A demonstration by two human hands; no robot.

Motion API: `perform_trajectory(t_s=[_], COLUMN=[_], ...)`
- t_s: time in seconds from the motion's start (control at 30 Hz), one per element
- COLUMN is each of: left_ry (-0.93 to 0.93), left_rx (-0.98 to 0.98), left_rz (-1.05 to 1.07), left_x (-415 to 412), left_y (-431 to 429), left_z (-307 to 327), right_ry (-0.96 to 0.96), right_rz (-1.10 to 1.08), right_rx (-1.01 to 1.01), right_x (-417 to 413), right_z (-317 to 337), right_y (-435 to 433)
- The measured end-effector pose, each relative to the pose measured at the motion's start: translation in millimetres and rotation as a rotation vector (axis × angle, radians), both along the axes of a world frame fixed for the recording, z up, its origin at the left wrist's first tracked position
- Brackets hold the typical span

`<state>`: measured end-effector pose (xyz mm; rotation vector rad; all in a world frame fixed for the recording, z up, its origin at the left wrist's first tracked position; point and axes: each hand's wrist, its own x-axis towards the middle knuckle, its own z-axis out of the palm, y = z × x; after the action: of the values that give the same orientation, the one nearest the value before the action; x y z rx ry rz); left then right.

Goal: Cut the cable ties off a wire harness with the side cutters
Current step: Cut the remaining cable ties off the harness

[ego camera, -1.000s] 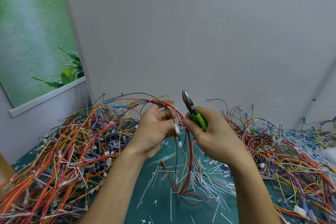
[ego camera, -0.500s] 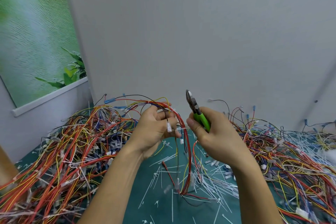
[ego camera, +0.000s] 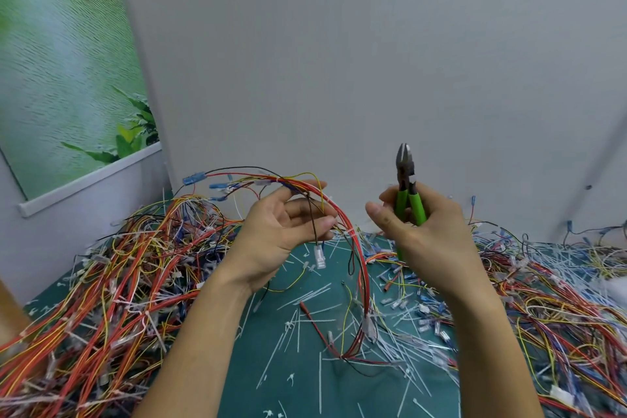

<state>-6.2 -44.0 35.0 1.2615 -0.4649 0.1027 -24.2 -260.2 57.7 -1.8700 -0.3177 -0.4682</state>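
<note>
Judging by the litter, the job was well under way but far from over. Cut cable ties (ego camera: 305, 297) lay scattered over the green worktop (ego camera: 366, 394) at 6 o'clock below the hands, while the tangled left heap (ego camera: 112, 282) at 9 o'clock showed many white ties binding it. The right heap (ego camera: 559, 309) at 3 o'clock looked looser (whether it was finished stock could not be told).

The wire harness (ego camera: 366, 288) arched up from the worktop and over the left hand (ego camera: 278, 241), whose grip was loosely curled round its strands. A pale tie appeared to sit on the red bundle just right of the fingertips, so at least one cut probably remained.

The right hand (ego camera: 431, 244) had its grip clenched on the green handles of the side cutters (ego camera: 412, 204), with the blades pointing to 12 o'clock, nearly closed and apart from the harness. Open air lay between the hands and the grey wall (ego camera: 339, 61) stood behind, so the cutters had room to swing toward 9 o'clock. The heaps crowded both flanks.
</note>
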Motion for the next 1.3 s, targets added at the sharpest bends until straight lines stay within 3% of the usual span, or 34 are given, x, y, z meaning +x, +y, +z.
perform_trajectory(t_s=[0.23, 0.37, 0.6, 1.3], left_ry=[-0.07, -0.057, -0.003, 0.005], left_rx=[-0.031, -0.059, -0.083, -0.286], left_rz=[0.072, 0.084, 0.072, 0.105], left_x=[4, 6, 10, 3], left_y=[2, 2, 2, 0], left_z=[-1, -2, -5, 6], right_ry=[0.109, 0.231, 0.32, 0.455], right_rz=[-0.052, 0.111, 0.302, 0.407], right_rx=[0.127, 0.171, 0.008, -0.307], right_x=[-4, -15, -36, -39], right_z=[6, 11, 23, 25], right_y=[-6, -12, -12, -5])
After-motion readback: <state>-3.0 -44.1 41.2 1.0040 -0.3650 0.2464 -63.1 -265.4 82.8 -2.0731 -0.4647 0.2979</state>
